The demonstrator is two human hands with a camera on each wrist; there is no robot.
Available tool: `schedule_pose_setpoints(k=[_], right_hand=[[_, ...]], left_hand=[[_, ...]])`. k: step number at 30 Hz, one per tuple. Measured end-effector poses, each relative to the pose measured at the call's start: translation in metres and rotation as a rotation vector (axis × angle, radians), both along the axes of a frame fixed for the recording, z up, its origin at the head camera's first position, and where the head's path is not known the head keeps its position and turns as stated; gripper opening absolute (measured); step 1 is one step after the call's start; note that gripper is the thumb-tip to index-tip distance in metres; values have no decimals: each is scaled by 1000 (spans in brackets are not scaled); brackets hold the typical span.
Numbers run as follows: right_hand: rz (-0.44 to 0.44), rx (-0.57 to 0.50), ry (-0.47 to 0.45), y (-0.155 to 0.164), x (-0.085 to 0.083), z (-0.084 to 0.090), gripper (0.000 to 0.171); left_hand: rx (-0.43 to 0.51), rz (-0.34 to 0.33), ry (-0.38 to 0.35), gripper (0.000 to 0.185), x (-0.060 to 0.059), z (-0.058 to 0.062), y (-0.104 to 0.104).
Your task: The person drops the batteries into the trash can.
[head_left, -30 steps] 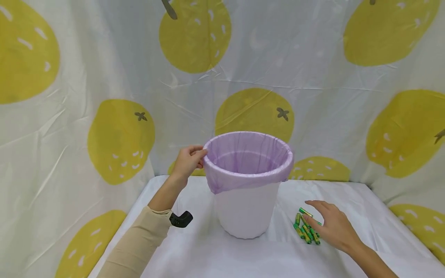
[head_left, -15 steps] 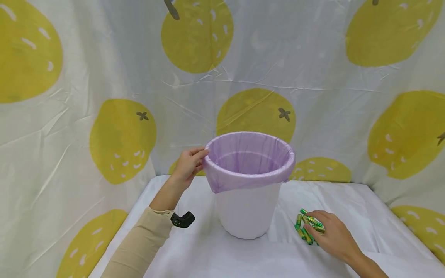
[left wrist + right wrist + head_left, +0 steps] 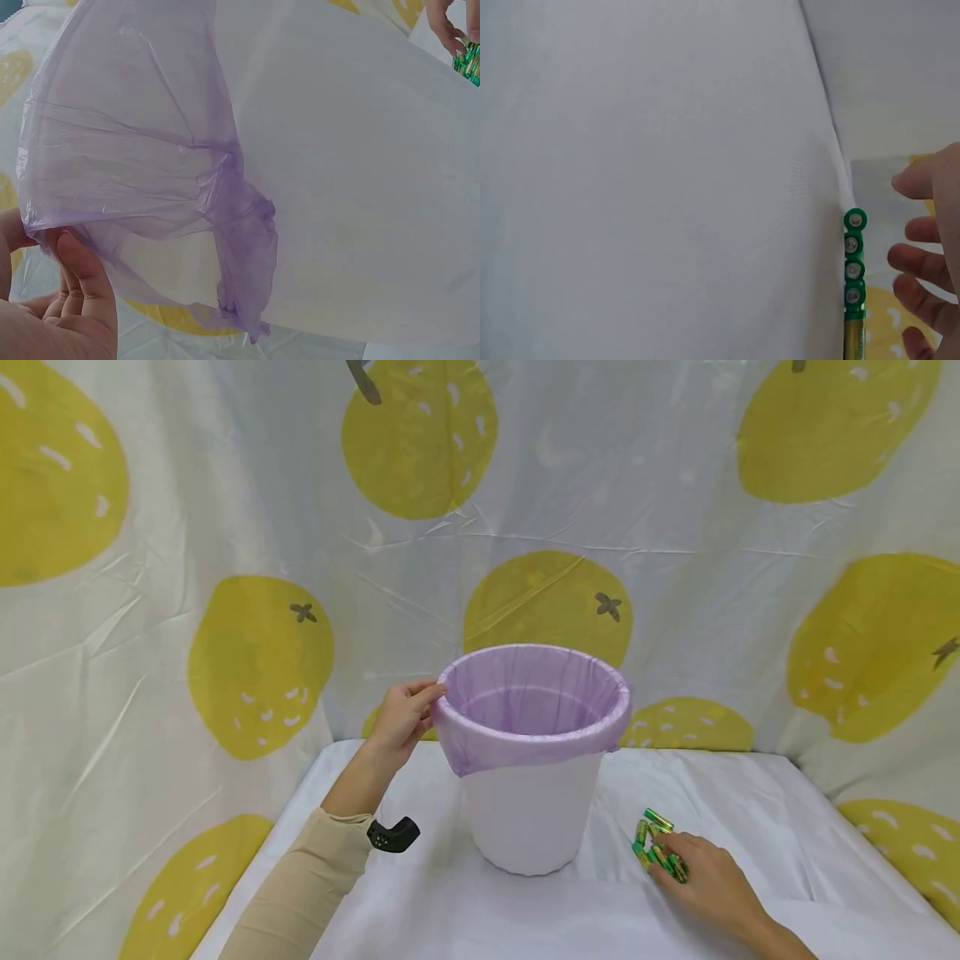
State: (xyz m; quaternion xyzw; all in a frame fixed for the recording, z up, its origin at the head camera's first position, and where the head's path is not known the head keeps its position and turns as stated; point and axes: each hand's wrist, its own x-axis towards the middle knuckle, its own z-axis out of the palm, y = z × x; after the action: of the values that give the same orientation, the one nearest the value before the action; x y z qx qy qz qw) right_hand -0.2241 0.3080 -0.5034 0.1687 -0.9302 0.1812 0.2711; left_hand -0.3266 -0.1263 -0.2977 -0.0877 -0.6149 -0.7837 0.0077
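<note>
A white bin (image 3: 532, 810) lined with a purple bag (image 3: 525, 693) stands upright on the white-clothed table (image 3: 420, 910). My left hand (image 3: 405, 714) grips the bin's left rim, its fingers (image 3: 82, 292) curled against the bag's folded edge (image 3: 135, 150). Several green and gold batteries (image 3: 651, 837) lie in a small pile to the right of the bin. My right hand (image 3: 701, 881) rests low on the table with its fingertips on the near side of that pile. In the right wrist view the batteries (image 3: 854, 262) lie in a row and the fingers (image 3: 922, 262) are spread beside them, not closed round any.
A cloth backdrop (image 3: 255, 660) printed with large yellow fruits hangs close behind and on both sides of the table. A black wrist-camera mount (image 3: 392, 835) sits on my left sleeve. The bin's white wall (image 3: 645, 172) fills most of the right wrist view.
My right hand came down from above the batteries onto the pile and drew back a little toward me. My left hand has stayed on the bin's rim.
</note>
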Motion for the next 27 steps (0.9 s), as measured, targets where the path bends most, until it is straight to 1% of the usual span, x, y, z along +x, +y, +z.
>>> schedule_pose_setpoints(k=[4, 8, 13, 19, 22, 27], right_hand=[[20, 39, 59, -3, -5, -5, 30], [3, 57, 49, -4, -8, -5, 30], [-10, 86, -23, -6, -11, -3, 27], [-41, 127, -147, -8, -16, -2, 23], [-46, 109, -200, -9, -19, 0, 22], [-64, 84, -255, -12, -21, 3, 17]], left_hand=[[9, 5, -9, 34, 0, -2, 0], [10, 6, -4, 34, 0, -2, 1], [12, 9, 4, 34, -2, -2, 1], [12, 10, 2, 34, -3, -2, 1], [20, 0, 4, 34, -3, -2, 1], [26, -12, 10, 36, -2, -2, 1]])
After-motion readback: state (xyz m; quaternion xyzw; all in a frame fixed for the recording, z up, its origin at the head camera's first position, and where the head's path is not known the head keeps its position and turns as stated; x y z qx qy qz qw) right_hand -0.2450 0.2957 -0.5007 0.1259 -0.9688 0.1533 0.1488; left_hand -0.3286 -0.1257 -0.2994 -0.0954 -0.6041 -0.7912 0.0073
